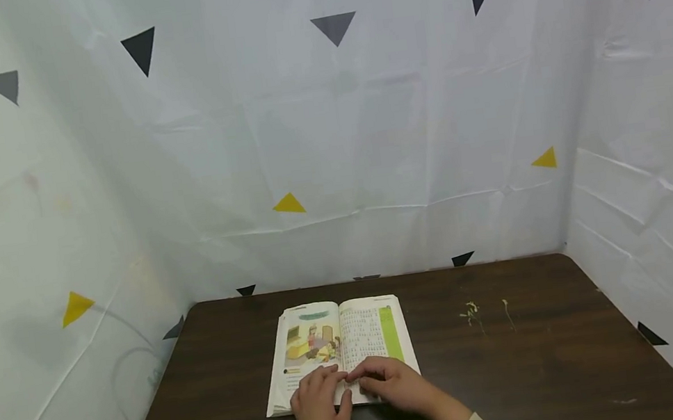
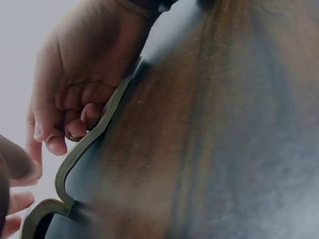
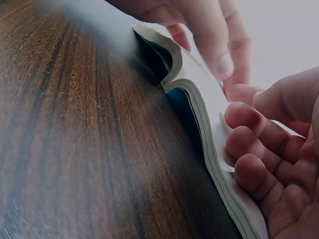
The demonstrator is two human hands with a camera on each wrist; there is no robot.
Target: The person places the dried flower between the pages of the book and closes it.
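An open book [image 1: 361,336] lies on the dark wooden table, its left page showing a coloured picture and its right page text beside a green strip. My left hand [image 1: 319,405] rests on the lower left page near the gutter, its fingers fairly straight. On the lower right page lies my right hand [image 1: 399,386], index finger reaching to the gutter and touching or nearly touching the left fingertips. The right wrist view shows the other right fingers [image 3: 251,169] loosely curled on the page, with nothing visibly held. Page edges [image 2: 107,117] bow up on both sides of the spine.
The brown tabletop [image 1: 551,366] stretches out on both sides of the book. Small pale plant-like marks [image 1: 470,312] show at its right. A white cloth [image 1: 367,150] with black, grey and yellow triangles hangs behind and at both sides.
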